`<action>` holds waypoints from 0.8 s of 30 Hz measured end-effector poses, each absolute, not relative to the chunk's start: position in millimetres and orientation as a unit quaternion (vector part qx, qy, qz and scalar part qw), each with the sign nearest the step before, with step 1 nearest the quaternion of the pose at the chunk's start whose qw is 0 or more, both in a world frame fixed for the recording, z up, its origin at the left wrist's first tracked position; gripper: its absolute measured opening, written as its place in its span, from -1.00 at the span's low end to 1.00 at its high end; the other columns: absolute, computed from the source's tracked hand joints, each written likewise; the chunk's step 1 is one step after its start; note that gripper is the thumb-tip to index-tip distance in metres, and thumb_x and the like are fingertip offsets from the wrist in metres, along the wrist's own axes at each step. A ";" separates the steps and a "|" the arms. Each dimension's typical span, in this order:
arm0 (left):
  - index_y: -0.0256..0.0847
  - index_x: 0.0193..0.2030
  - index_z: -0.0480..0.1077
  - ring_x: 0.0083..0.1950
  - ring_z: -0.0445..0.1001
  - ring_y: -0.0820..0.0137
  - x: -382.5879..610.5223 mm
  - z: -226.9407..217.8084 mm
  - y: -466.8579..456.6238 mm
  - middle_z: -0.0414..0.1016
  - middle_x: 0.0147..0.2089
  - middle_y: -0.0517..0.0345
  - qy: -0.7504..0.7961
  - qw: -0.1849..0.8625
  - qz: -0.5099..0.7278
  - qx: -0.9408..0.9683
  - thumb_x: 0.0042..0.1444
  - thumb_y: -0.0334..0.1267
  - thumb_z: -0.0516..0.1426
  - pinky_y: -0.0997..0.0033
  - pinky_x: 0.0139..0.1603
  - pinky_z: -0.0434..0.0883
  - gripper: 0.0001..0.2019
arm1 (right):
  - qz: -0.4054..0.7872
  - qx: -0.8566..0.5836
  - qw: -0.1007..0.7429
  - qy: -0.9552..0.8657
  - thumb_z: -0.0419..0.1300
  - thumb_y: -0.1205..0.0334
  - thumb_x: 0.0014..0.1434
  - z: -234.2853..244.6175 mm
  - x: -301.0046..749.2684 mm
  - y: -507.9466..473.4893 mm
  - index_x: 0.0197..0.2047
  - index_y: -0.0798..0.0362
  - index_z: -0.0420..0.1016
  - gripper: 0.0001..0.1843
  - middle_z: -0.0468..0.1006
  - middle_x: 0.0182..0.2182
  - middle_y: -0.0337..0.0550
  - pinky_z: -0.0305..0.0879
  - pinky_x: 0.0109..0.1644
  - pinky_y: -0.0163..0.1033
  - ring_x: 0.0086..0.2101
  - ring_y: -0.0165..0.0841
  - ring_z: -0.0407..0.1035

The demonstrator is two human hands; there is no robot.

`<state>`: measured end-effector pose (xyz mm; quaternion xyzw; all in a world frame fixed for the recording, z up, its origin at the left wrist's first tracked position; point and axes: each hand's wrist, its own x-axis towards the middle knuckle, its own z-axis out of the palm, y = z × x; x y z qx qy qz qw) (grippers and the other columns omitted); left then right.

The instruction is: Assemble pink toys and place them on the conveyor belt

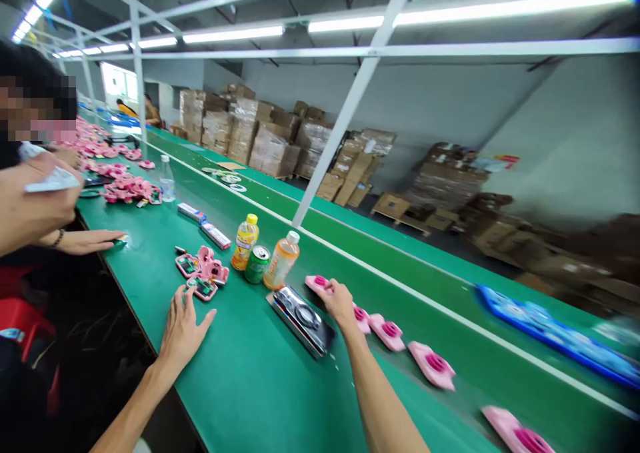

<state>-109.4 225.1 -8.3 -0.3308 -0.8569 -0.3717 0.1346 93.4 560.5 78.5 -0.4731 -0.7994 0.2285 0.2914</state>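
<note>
My left hand point(184, 326) is open, fingers spread, over the green tabletop. Just beyond its fingertips lie opened pink plastic casings point(204, 288) with green circuit boards inside. My right hand point(340, 301) has its fingers closed on the end of a pink casing point(316, 282) with a magenta round part, which still lies on the table. Several similar pink casings point(387, 331) form a row to the right. Close to my right hand is a stack of flat, shiny black pieces point(304, 316); what they are I cannot tell.
Two drink bottles point(284, 260) and a green can point(257, 264) stand mid-table beside small boxes point(215, 235). A co-worker's hand point(93, 241) rests at the left edge, near pink piles point(131, 190). A white post point(345, 120) rises beyond; a blue tray point(555, 336) lies right.
</note>
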 end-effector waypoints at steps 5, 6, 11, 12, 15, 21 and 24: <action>-0.40 0.28 0.18 0.22 0.32 -0.15 -146.6 7.0 252.4 0.30 0.20 -0.36 -0.898 0.116 -0.320 -0.279 0.18 0.04 0.16 -0.18 0.19 0.32 -0.33 | 0.212 -0.485 0.283 -0.800 0.37 0.04 -0.11 77.6 87.8 583.9 -0.57 0.06 0.13 -0.53 0.24 -0.55 -0.18 0.17 -0.20 -0.24 -0.43 -0.44 0.10; -0.41 0.26 0.21 0.19 0.34 -0.15 -148.9 9.4 255.1 0.34 0.17 -0.35 -0.898 0.116 -0.321 -0.278 0.18 0.02 0.16 -0.17 0.17 0.33 -0.36 | 0.202 -0.478 0.301 -0.800 0.36 -0.01 -0.13 80.8 90.2 581.6 -0.55 0.04 0.14 -0.53 0.29 -0.50 -0.09 0.21 -0.15 -0.16 -0.38 -0.36 0.16; -0.34 0.15 0.30 0.14 0.37 -0.07 -103.5 -1.1 244.4 0.42 0.10 -0.24 -0.884 0.098 -0.315 -0.331 0.13 -0.03 0.20 -0.07 0.17 0.32 -0.46 | 0.196 -0.385 0.361 -0.827 0.08 -0.28 0.13 76.0 96.9 504.6 -0.17 0.17 0.39 -0.39 0.40 -0.07 0.26 0.24 0.14 0.07 -0.01 -0.08 0.27; -0.32 0.15 0.31 0.14 0.38 -0.07 -83.2 -6.7 238.5 0.43 0.09 -0.23 -0.875 0.096 -0.316 -0.355 0.11 -0.02 0.23 -0.07 0.18 0.31 -0.45 | 0.216 -0.354 0.344 -0.842 0.04 -0.30 0.18 67.8 98.5 477.6 -0.08 0.18 0.42 -0.35 0.42 -0.05 0.21 0.31 0.11 0.01 -0.03 -0.14 0.31; -0.29 0.14 0.31 0.12 0.39 -0.08 -13.2 -21.5 216.5 0.44 0.08 -0.23 -0.828 0.114 -0.343 -0.428 0.09 0.03 0.27 -0.09 0.16 0.31 -0.41 | 0.300 -0.271 0.259 -0.877 0.02 -0.26 0.27 40.6 111.4 395.9 0.09 0.09 0.46 -0.37 0.48 0.01 0.03 0.43 0.04 -0.19 -0.04 -0.30 0.42; -0.27 0.22 0.25 0.12 0.34 0.01 73.0 -9.0 178.8 0.38 0.08 -0.15 -0.776 0.117 -0.343 -0.516 0.24 -0.03 0.21 -0.05 0.11 0.34 -0.48 | 0.489 -0.340 0.194 -0.780 -0.03 -0.23 0.35 32.7 175.1 317.5 0.18 0.10 0.34 -0.39 0.52 -0.03 -0.04 0.45 0.00 -0.30 -0.14 -0.40 0.48; -0.16 0.20 0.29 0.19 0.30 0.09 73.5 11.4 180.0 0.34 0.19 -0.08 -0.727 0.061 -0.327 -0.600 0.35 -0.30 0.09 0.01 0.15 0.34 -0.70 | 0.501 -0.370 0.199 -0.757 0.09 -0.24 0.28 41.0 200.5 306.6 0.08 0.10 0.40 -0.42 0.53 -0.06 -0.09 0.41 -0.02 -0.34 -0.17 -0.42 0.46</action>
